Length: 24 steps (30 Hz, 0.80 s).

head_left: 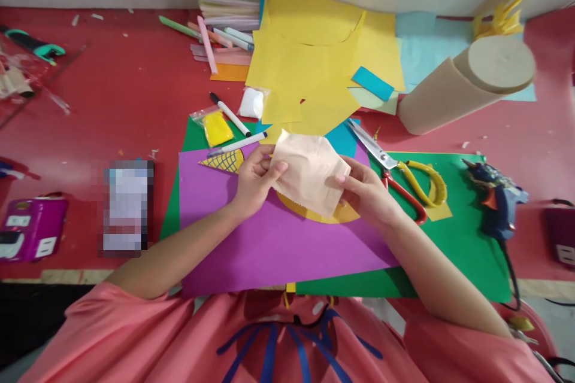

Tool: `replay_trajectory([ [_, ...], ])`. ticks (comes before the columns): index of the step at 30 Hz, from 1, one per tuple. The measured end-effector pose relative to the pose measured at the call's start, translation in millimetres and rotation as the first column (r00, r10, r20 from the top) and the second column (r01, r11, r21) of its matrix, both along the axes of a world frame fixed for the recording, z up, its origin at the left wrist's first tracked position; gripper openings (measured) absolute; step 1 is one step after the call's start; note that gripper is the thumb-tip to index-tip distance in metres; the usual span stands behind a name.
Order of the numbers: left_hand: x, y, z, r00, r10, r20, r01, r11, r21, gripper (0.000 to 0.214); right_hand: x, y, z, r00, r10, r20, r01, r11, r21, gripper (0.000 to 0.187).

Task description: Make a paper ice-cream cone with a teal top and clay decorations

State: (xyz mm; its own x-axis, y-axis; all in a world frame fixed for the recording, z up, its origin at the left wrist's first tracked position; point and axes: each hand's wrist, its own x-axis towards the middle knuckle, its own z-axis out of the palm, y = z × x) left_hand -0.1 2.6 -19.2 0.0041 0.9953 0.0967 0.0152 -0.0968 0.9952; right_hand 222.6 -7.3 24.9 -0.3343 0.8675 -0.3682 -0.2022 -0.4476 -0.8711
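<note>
— What lies on the red table (112, 102)?
— A purple sheet (269, 239) at centre, overlapping a green sheet (449, 245).
— And the beige piece (308, 173)?
— Held over the purple sheet. The left hand (254, 182) pinches its nine o'clock edge, the right hand (366, 191) its three o'clock edge.
— Scissors (395, 170)?
— At three o'clock of the right hand, untouched.

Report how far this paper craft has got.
Done: a lined yellow cone lies cut on the purple sheet. In hand: left hand and right hand hold a beige piece above it. Left: the piece is not stuck down; the glue gun lies untouched.
</note>
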Motion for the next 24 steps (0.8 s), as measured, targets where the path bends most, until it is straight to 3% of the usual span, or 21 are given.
replay_trajectory([
  [2, -0.7, -0.7, 1.3, 1.000, -0.027, 0.003, 0.027, 0.999, -0.021, 0.035, 0.6, -0.4, 0.2, 0.999, -0.041, 0.009, 0.041, 0.999, 0.003, 0.044],
  [7, -0.6, 0.1, 14.5, 0.982, -0.188, 0.025, 0.190, 0.978, -0.083, 0.033, 5.9, -1.2, -7.5, 0.995, -0.100, -0.010, 0.100, 0.994, 0.051, 0.016],
  [9, 0.4, 0.4, 20.3, 0.976, -0.218, 0.016, 0.218, 0.967, -0.130, 0.033, 7.2, -1.3, -9.1, 0.995, -0.096, 0.014, 0.095, 0.993, 0.065, 0.016],
  [13, 1.2, 1.0, 20.8, 0.979, -0.194, 0.064, 0.202, 0.964, -0.173, 0.029, 7.1, -1.1, -9.7, 0.993, -0.101, 0.063, 0.093, 0.989, 0.119, 0.020],
  [19, -2.6, 5.4, 3.3, 0.981, -0.099, 0.167, 0.125, 0.981, -0.149, 0.015, 11.1, 1.4, -17.7, 0.986, -0.152, 0.069, 0.133, 0.964, 0.229, 0.007],
  [24, -4.0, 8.9, 4.6, 0.983, -0.059, 0.172, 0.086, 0.985, -0.151, 0.003, 15.6, 3.8, -16.2, 0.987, -0.135, 0.086, 0.091, 0.916, 0.392, 0.024],
])
